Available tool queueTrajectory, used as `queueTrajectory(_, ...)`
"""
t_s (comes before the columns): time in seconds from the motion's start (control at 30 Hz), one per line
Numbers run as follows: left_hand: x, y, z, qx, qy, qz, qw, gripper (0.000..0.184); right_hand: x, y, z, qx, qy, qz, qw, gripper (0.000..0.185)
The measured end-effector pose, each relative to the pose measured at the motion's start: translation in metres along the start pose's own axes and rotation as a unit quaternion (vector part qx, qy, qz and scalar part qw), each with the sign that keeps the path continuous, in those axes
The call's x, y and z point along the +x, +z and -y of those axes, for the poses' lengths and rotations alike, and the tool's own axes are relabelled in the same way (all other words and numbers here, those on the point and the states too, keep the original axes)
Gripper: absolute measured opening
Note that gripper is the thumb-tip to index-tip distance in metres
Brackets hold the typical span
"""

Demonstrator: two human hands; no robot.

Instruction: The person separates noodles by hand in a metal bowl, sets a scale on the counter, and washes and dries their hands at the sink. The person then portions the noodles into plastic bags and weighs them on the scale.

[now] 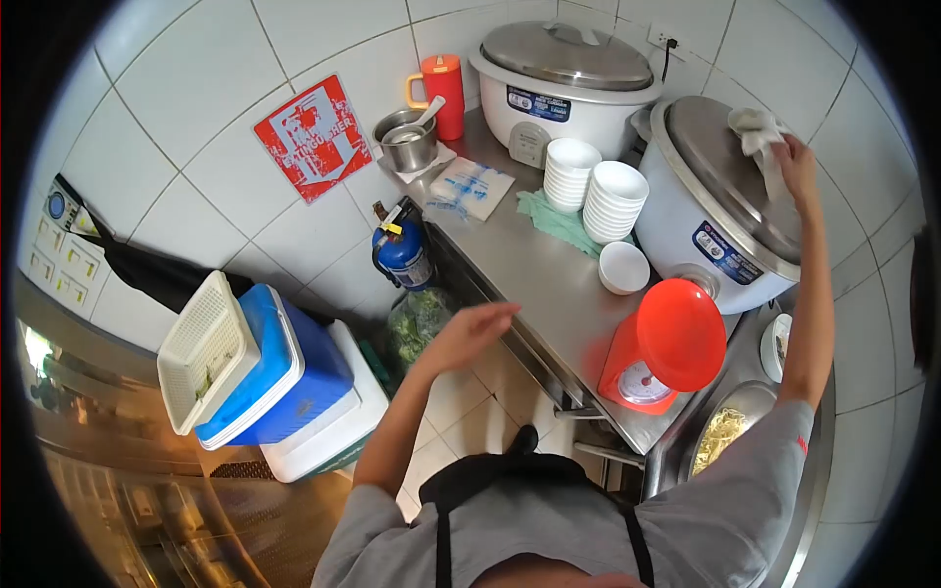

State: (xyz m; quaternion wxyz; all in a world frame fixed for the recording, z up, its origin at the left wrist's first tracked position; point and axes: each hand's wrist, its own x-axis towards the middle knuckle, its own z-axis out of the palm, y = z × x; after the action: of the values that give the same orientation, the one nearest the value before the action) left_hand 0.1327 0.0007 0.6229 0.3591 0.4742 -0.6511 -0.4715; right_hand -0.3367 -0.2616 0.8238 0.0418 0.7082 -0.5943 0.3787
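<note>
My right hand (799, 167) reaches to the right-hand rice cooker (686, 196) and is closed on a whitish cloth (757, 132). The cloth lies over the top of the metal lid (711, 157); whether the lid's handle is under it I cannot tell. The lid sits on the cooker. My left hand (475, 333) hangs in the air in front of the steel counter (534, 265), fingers stretched out and holding nothing. Between my hands, two stacks of white bowls (616, 196) rest partly on a green cloth (551, 223), with a single white bowl (623, 268) in front.
A red kitchen scale (676, 338) stands at the counter's near end. Behind are another rice cooker (564, 98), a metal pot (407, 142) and a red tumbler (446, 93). Left are a blue cooler (284, 377) with a white basket (211, 353) on top, and a blue extinguisher (404, 257).
</note>
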Motion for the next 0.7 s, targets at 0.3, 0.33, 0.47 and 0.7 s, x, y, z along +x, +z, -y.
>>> queueTrajectory(0.3, 0.106, 0.052, -0.074, -0.494, 0.119, -0.007, 0.861, 0.034, -0.179, 0.006, 0.271, 0.269, -0.151, 0.315, 0.898, 0.045)
queueTrajectory(0.33, 0.103, 0.052, -0.071, -0.500, 0.121, -0.005, 0.857, 0.034, -0.197, 0.018, 0.277, 0.291, -0.108, 0.281, 0.908, 0.048)
queueTrajectory(0.47, 0.101, 0.035, -0.060, -0.479, 0.137, 0.002, 0.867, 0.033, -0.262, 0.091, 0.286, 0.323, 0.035, 0.042, 0.945, 0.074)
queueTrajectory(0.7, 0.091, 0.019, -0.051, -0.435, 0.168, 0.017, 0.885, 0.032, -0.271, 0.173, 0.327, 0.618, 0.236, -0.022, 0.749, 0.063)
